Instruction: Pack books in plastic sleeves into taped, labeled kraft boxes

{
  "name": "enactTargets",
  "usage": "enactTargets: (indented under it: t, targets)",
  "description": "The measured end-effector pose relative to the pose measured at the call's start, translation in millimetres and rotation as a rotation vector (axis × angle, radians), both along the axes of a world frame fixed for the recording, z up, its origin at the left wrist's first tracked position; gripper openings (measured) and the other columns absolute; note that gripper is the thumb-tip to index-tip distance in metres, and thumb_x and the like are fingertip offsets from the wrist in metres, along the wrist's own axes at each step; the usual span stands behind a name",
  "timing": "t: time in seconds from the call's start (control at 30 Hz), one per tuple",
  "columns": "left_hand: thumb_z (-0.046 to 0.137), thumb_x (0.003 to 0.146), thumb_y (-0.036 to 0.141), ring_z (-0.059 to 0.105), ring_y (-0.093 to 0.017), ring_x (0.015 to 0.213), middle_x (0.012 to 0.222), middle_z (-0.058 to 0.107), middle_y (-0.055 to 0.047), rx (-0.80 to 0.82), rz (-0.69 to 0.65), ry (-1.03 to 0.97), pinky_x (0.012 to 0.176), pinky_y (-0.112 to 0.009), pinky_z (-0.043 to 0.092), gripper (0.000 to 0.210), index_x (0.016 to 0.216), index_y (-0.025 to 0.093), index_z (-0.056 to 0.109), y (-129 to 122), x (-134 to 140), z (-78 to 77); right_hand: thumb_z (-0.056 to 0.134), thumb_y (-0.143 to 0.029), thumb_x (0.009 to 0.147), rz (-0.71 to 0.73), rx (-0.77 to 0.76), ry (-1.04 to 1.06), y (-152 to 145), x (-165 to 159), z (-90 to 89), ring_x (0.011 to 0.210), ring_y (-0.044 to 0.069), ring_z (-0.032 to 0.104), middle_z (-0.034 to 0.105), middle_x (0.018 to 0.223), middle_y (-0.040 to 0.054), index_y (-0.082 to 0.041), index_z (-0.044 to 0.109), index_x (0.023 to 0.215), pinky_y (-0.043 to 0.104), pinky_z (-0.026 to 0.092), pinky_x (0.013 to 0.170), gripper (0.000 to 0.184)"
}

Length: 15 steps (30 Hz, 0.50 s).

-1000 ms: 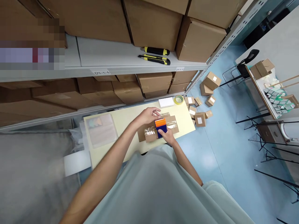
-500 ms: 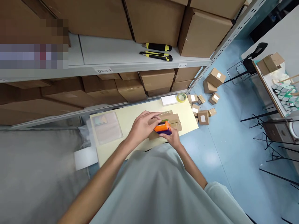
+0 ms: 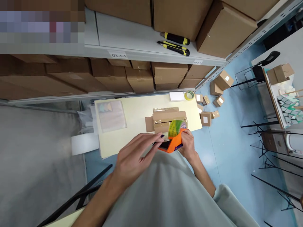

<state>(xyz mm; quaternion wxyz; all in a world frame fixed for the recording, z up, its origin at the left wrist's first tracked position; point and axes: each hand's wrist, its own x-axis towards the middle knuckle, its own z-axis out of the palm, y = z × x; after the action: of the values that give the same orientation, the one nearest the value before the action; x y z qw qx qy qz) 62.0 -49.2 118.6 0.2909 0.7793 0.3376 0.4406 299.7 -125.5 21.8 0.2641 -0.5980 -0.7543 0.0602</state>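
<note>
An orange tape dispenser [image 3: 174,142] with dark blue parts is gripped in my right hand [image 3: 187,144], just in front of my body. A roll of yellow-green tape [image 3: 175,127] shows on its upper side. The fingers and thumb of my left hand [image 3: 136,156] close at the dispenser's front end; whether they pinch the tape's loose end is too small to tell. Just beyond, a cardboard box [image 3: 165,117] with shiny tape strips on it lies on the pale yellow table [image 3: 136,108]. The dispenser partly hides its near right corner.
On the table are a clear plastic sheet [image 3: 112,116], a white box [image 3: 176,96] and a tape roll [image 3: 189,95]. Two utility knives [image 3: 175,44] lie on the shelf [image 3: 132,33] among large cartons. Small cartons [image 3: 206,119] sit on the floor at right. A black chair frame [image 3: 80,192] stands lower left.
My hands and the tape dispenser have come back toward my body, uncovering more of the cardboard box. The dispenser has turned, so its tape roll shows. The camera view has shifted.
</note>
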Motion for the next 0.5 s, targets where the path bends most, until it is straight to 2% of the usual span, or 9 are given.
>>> enactTargets:
  t: [0.1, 0.2, 0.37, 0.5]
  targets:
    - [0.070, 0.097, 0.002, 0.082, -0.018, 0.087, 0.100, 0.086, 0.000, 0.020, 0.021, 0.021, 0.083, -0.033, 0.068, 0.051, 0.139, 0.032, 0.069, -11.3, -7.8, 7.2, 0.059, -0.046, 0.112, 0.004, 0.119, -0.011, 0.0, -3.2, 14.4, 0.060, 0.016, 0.047, 0.050, 0.063, -0.0030, -0.023, 0.059, 0.073, 0.034, 0.046, 0.076, 0.045]
    - [0.071, 0.095, -0.001, 0.082, -0.018, 0.085, 0.100, 0.086, 0.000, 0.053, 0.050, 0.003, 0.078, -0.034, 0.069, 0.061, 0.145, 0.033, 0.066, -19.6, -14.1, 12.4, 0.055, -0.033, 0.113, 0.024, 0.215, 0.009, 2.7, -6.3, 29.3, 0.058, 0.016, 0.042, 0.048, 0.062, -0.0033, -0.024, 0.057, 0.074, 0.035, 0.046, 0.073, 0.040]
    - [0.072, 0.093, -0.002, 0.081, -0.019, 0.079, 0.100, 0.086, 0.000, 0.081, 0.089, -0.026, 0.070, -0.035, 0.070, 0.079, 0.160, 0.037, 0.054, -28.7, -23.9, 18.8, 0.054, -0.020, 0.112, 0.075, 0.249, 0.007, 6.6, -12.9, 48.6, 0.058, 0.016, 0.042, 0.050, 0.064, -0.0032, -0.025, 0.055, 0.078, 0.034, 0.046, 0.072, 0.034]
    - [0.073, 0.094, 0.003, 0.081, -0.022, 0.077, 0.096, 0.085, 0.000, 0.087, 0.099, 0.011, 0.069, -0.037, 0.071, 0.080, 0.162, 0.039, 0.051, -36.1, -31.8, 13.6, 0.054, -0.015, 0.110, 0.083, 0.247, 0.001, 5.3, -15.1, 54.6, 0.059, 0.015, 0.043, 0.050, 0.064, -0.0031, -0.025, 0.053, 0.075, 0.034, 0.047, 0.073, 0.035]
